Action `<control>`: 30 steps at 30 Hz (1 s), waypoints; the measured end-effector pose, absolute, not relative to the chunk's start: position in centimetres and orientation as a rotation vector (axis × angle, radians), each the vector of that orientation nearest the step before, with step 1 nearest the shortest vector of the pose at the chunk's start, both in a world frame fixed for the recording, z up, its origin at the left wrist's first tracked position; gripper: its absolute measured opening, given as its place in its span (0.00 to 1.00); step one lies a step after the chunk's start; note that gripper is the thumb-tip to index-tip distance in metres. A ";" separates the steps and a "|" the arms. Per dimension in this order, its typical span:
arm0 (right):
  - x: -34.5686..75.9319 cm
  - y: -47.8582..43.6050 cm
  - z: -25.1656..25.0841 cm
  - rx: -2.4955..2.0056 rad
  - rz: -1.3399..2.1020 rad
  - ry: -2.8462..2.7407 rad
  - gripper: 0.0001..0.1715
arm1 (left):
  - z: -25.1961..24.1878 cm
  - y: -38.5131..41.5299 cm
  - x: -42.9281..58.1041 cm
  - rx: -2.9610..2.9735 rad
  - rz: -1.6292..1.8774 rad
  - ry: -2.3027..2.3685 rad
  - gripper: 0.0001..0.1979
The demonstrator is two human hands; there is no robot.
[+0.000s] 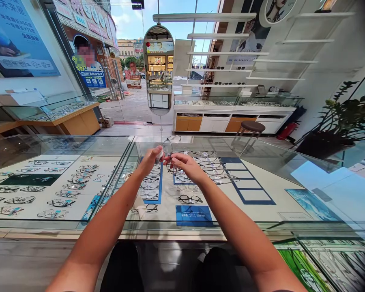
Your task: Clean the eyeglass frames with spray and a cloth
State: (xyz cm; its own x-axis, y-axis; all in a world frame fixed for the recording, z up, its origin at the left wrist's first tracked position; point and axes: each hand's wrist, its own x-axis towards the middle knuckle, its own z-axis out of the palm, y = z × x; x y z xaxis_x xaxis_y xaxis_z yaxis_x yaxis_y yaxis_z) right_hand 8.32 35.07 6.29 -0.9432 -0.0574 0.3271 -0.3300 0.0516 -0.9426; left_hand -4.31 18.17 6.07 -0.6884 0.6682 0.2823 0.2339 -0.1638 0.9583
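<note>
A pair of eyeglasses (167, 146) with thin dark rims is held up above the glass display counter, one round lens toward the far side. My left hand (151, 160) is closed at the left of the frame, with a small whitish thing (159, 155) by its thumb, possibly a cloth. The fingers of my right hand (187, 165) pinch the frame from the right. Below my hands, rows of spectacles (207, 165) lie inside the case. A black-rimmed pair (190, 199) sits nearer me, behind a blue card (194, 215).
The counter's glass top (255, 156) spans the view, and its left section holds more spectacles (67, 186). Beyond stand an oval mirror (158, 73), a round stool (253, 126) and a white cabinet (214, 124). A potted plant (331, 121) is at right.
</note>
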 end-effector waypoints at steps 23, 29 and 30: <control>7.6 35.5 5.8 0.150 2.154 -1.794 0.30 | 7.0 18.2 -2.7 1.302 1.561 1.949 0.32; 7.6 35.4 5.8 0.137 2.148 -1.794 0.31 | 6.6 18.7 -2.5 1.309 1.594 1.917 0.31; 7.5 35.4 5.8 0.139 2.156 -1.791 0.31 | 6.7 18.7 -2.4 1.318 1.583 1.912 0.31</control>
